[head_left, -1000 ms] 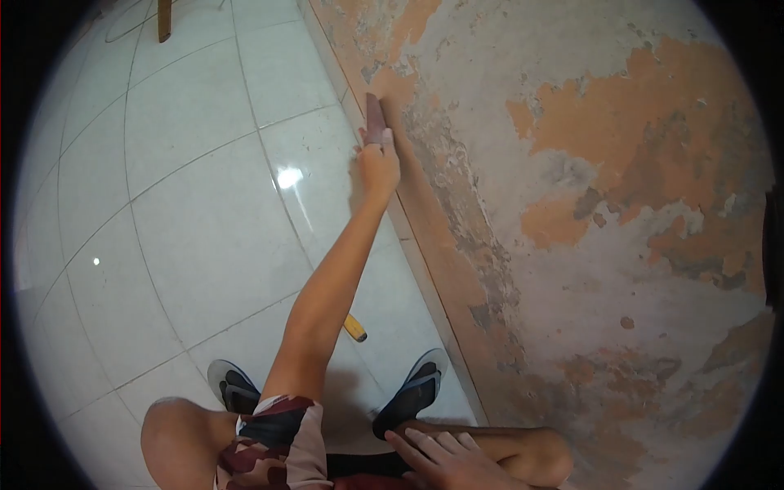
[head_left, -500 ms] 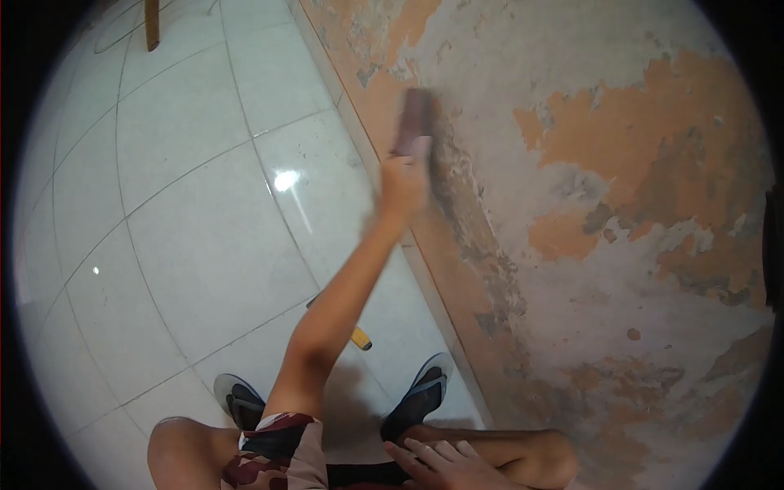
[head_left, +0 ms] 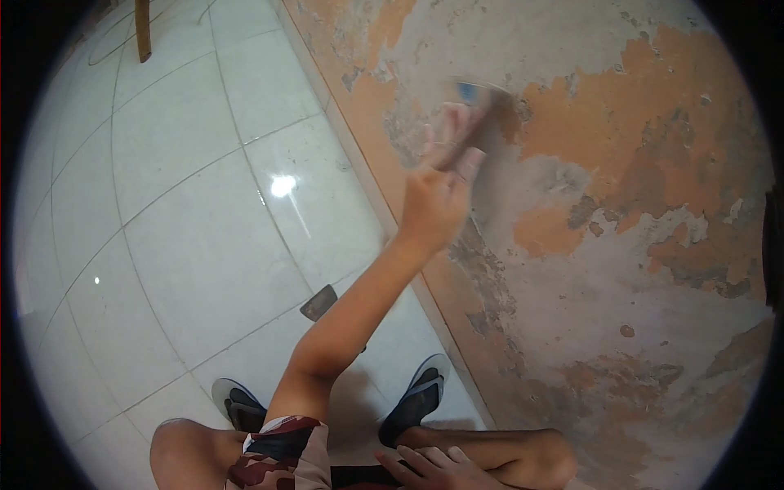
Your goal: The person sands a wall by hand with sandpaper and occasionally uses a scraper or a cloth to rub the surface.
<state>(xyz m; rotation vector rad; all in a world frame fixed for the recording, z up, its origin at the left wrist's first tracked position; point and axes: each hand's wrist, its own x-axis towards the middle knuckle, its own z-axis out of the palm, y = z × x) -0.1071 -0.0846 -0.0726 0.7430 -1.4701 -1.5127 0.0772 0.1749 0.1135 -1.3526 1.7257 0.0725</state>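
My left hand (head_left: 437, 192) reaches up and forward to the wall (head_left: 563, 294), its fingers closed round a flat, brown rectangular block (head_left: 494, 102) with a blue patch near one end. Motion smears the block, and I cannot tell its exact kind. It lies over the wall where grey plaster meets peeling orange paint. Low in the view, my right hand (head_left: 433, 467) rests by my right leg, fingers stretched out and holding nothing. Below my left forearm, a scraper's dark blade (head_left: 319, 303) lies on the floor; the arm hides most of its handle.
White floor tiles (head_left: 188, 245) run along the wall's base on the left. Flip-flops (head_left: 420, 392) are on my feet, close to the wall. A wooden leg (head_left: 143, 33) stands at the far upper left. Flaking paint and rough patches cover the wall.
My left hand has moved right and slightly down with the block, from near the wall's base farther onto the wall. More of the scraper's blade shows. My right hand stays by my leg.
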